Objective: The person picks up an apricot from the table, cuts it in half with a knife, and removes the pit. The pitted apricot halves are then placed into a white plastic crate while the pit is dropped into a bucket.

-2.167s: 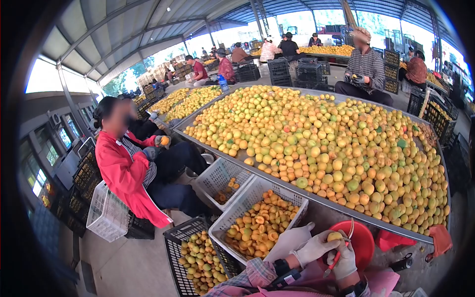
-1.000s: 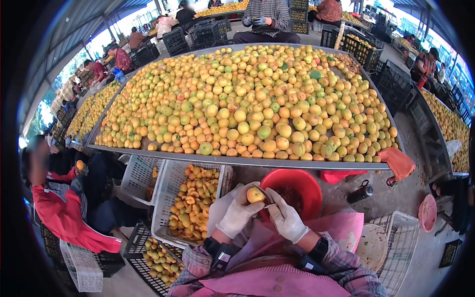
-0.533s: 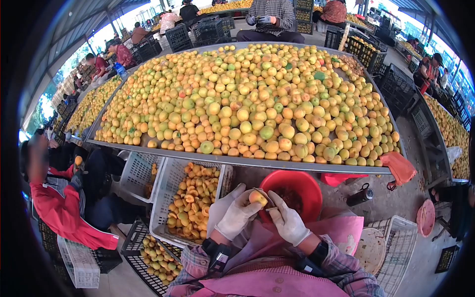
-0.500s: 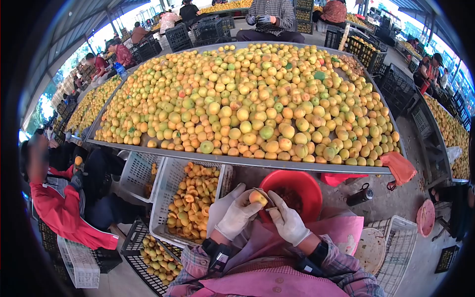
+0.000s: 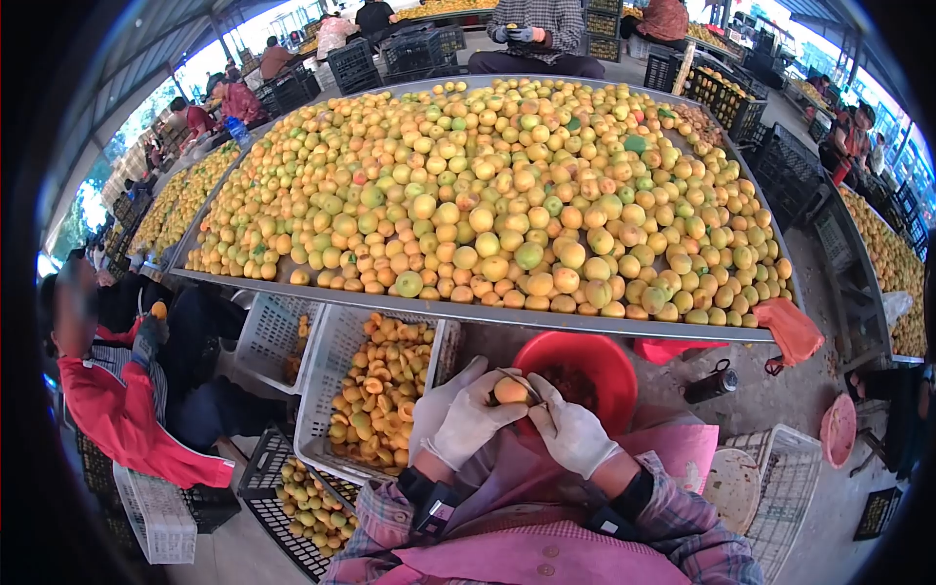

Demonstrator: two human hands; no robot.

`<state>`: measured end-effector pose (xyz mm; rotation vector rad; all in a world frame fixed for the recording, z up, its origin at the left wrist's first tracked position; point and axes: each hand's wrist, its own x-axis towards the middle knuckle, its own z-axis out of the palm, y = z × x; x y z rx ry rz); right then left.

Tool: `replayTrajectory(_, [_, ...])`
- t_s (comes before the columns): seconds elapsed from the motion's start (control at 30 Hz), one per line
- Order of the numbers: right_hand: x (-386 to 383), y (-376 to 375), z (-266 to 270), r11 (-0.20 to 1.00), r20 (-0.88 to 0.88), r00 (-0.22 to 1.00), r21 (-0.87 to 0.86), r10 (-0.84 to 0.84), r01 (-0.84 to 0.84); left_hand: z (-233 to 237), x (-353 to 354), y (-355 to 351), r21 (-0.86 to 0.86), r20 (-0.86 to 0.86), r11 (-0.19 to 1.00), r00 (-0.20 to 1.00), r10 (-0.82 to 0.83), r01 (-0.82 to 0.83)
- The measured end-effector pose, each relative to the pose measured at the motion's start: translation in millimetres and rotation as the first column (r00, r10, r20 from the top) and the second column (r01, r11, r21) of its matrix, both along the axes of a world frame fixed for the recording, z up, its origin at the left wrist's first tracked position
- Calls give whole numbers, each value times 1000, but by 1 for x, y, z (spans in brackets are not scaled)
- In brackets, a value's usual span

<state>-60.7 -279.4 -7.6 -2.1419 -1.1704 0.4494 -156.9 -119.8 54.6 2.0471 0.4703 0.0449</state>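
My left hand (image 5: 470, 421), in a whitish glove, is wrapped round an orange-yellow apricot (image 5: 510, 391) above my lap. My right hand (image 5: 575, 435), gloved alike, has its fingers pinched at the fruit's right side. A thin dark edge shows between those fingers and the apricot, too small to name. Just behind both hands stands a red bucket (image 5: 622, 375) with dark reddish bits inside. To the left, halved apricots (image 5: 380, 390) fill a white crate (image 5: 314, 405). A pink apron (image 5: 546, 546) covers my lap.
A metal-edged table (image 5: 468, 311) heaped with apricots spans the front. At left sits a co-worker in a red jacket (image 5: 117, 419). A black crate of apricots (image 5: 261, 478) stands lower left. At right are a dark flask (image 5: 712, 382), a white crate (image 5: 795, 487) and a pink basin (image 5: 838, 429).
The apricot has turned in my left hand, showing a rounder orange side. My right fingers have shifted slightly against it. The person across the table now holds a fruit up.
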Motion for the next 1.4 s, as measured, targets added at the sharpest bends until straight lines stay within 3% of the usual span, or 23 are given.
replayTrajectory(0.1, [3,1,1,997,-18,1000,79,18,-17,-19,-2,1,-42,149,999,989,2,4])
replayTrajectory(0.13, [2,2,4,993,-33,999,120,0,4,-36,-1,-1,-425,208,905,972,111,-13])
replayTrajectory(0.17, [2,4,6,986,-48,999,164,-18,26,-49,-1,-3,-740,223,673,947,233,9])
replayTrajectory(0.2, [1,6,5,985,-46,999,169,-17,24,-57,-1,-7,-737,226,676,946,233,10])
replayTrajectory(0.27, [-1,9,1,938,-16,998,341,-54,56,-62,1,-15,-852,196,524,929,314,2])
replayTrajectory(0.43, [3,2,1,953,16,1000,304,-2,-3,-46,-1,-15,-858,232,513,917,323,36])
replayTrajectory(0.5, [4,2,2,964,38,999,266,8,-18,-51,-2,-11,-682,287,730,934,211,45])
replayTrajectory(0.63, [4,3,4,981,141,990,192,0,-27,-39,-1,-5,-477,324,877,939,117,55])
replayTrajectory(0.7, [4,5,4,982,152,988,186,3,-31,-28,-3,-2,-225,279,973,960,19,46])
replayTrajectory(0.73, [4,6,5,969,174,985,245,-8,-35,-26,-3,-4,-223,279,974,960,22,42])
replayTrajectory(0.77, [3,8,6,952,194,981,305,-20,-40,-25,-3,-8,-361,334,932,936,110,20])
replayTrajectory(0.83, [0,9,6,956,163,985,294,-46,-4,-22,-2,-14,-560,355,828,902,246,-5])
replayTrajectory(0.9, [-5,14,12,974,88,993,217,-83,62,-42,3,-12,-620,406,784,863,302,18])
replayTrajectory(0.93, [-5,14,6,973,70,993,215,-98,81,4,-1,-20,-297,299,936,912,282,-192])
replayTrajectory(0.97, [-5,15,6,977,61,993,197,-99,86,44,-6,-15,-84,-53,977,980,193,-197])
replayTrajectory(1.0, [-5,16,5,948,91,992,312,-86,54,-29,-2,-12,-600,229,795,934,274,-86])
replayTrajectory(1.03, [-6,16,8,932,104,991,361,-83,41,-50,4,-15,-793,249,609,908,337,-9])
replayTrajectory(1.07, [-5,16,5,929,119,989,368,-85,35,-53,6,-14,-788,270,615,911,311,24])
replayTrajectory(1.13, [-1,17,5,944,145,987,330,-62,11,-66,10,-8,-523,331,851,908,257,-51])
replayTrajectory(1.2, [3,15,0,952,104,994,306,-26,-7,-49,8,-3,-459,353,884,895,272,-88])
replayTrajectory(1.27, [3,15,1,966,51,999,258,-2,-11,-25,-1,-1,-147,229,980,959,165,-134])
replayTrajectory(1.33, [4,17,-1,955,73,997,294,6,-28,-36,3,0,-218,218,971,965,147,-99])
replayTrajectory(1.4, [2,19,8,954,34,999,299,-14,3,-55,6,-6,-471,293,874,913,284,-121])
